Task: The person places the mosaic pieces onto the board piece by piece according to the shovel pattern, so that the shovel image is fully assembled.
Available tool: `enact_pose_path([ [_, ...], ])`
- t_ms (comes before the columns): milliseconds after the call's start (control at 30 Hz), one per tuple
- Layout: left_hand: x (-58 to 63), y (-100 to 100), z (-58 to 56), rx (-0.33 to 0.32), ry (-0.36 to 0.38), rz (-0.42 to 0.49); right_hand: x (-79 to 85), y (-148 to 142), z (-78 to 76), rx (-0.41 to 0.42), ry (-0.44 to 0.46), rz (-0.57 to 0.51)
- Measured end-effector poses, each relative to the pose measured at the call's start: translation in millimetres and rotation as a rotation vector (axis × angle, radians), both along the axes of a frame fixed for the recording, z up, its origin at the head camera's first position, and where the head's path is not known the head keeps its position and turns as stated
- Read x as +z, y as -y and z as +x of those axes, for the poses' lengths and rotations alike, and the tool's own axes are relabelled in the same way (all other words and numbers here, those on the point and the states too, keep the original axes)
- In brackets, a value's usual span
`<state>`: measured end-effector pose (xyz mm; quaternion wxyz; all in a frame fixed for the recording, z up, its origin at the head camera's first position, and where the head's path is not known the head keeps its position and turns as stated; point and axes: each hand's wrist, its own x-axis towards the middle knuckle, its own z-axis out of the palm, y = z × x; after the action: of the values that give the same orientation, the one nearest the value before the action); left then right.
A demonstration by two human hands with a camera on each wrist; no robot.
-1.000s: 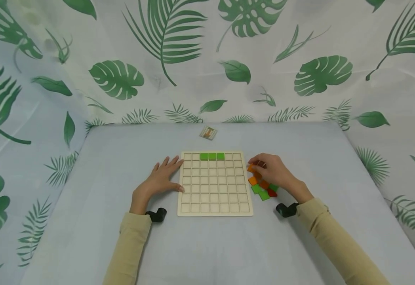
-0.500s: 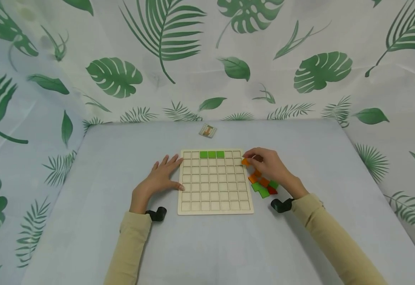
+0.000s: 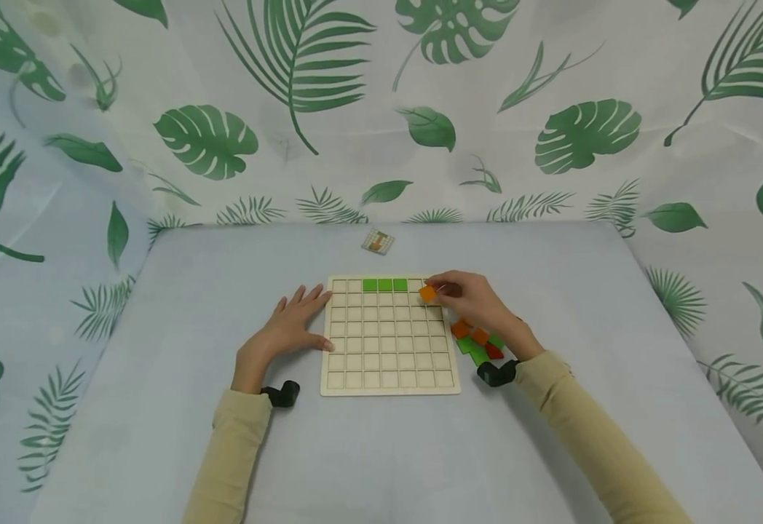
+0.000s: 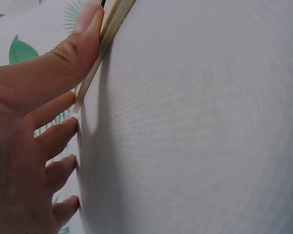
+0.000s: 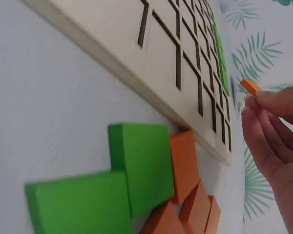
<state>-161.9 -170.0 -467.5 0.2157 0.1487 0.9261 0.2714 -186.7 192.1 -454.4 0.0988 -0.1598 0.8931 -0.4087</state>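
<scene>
A pale wooden grid board (image 3: 391,362) lies flat in the middle of the table. Three green square tiles (image 3: 384,284) sit side by side in its far row. My right hand (image 3: 469,297) pinches an orange square tile (image 3: 427,293) between thumb and fingers, over the board's far right part. In the right wrist view the orange tile (image 5: 250,86) shows raised at the fingertips. My left hand (image 3: 287,327) lies spread at the board's left edge, its thumb and forefinger touching the rim. In the left wrist view the thumb (image 4: 71,56) rests against the board's side.
Beside the board's right edge lies a loose pile with orange tiles (image 3: 461,330), green tiles (image 3: 477,354) and a red tile (image 3: 494,351). A small patterned card (image 3: 378,241) lies behind the board. A leaf-printed cloth (image 3: 355,131) rises behind the table.
My right hand has lifted the orange tile from the pile and carried it left over the board's far right part. The left hand stays at the board's left edge.
</scene>
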Motion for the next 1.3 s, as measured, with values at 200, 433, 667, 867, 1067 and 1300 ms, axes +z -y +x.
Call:
enact_pose_path([
  [200,-2.4,0.0,-1.5,-0.003,-0.004,0.0,-2.4,9.0,-3.4,0.016,0.005,0.011],
  [433,-4.2,0.8,-0.9,0.001,-0.005,0.001,-7.8,18.9,-10.8,0.051,-0.03,0.022],
  [667,-5.3,0.5,-0.6,0.003,-0.003,0.009,-9.2,27.7,-17.5,0.058,-0.018,0.038],
  [867,-4.4,-0.3,-0.9,0.005,-0.006,-0.006,-10.1,38.3,-22.7,0.099,0.002,0.036],
  [1067,-3.7,-0.7,-0.8,0.003,-0.016,-0.012,-10.0,46.1,-25.5,0.128,0.018,0.034],
  [1300,-2.7,-0.1,-0.6,0.005,-0.018,-0.008,-10.1,54.8,-28.6,0.149,0.028,0.047],
])
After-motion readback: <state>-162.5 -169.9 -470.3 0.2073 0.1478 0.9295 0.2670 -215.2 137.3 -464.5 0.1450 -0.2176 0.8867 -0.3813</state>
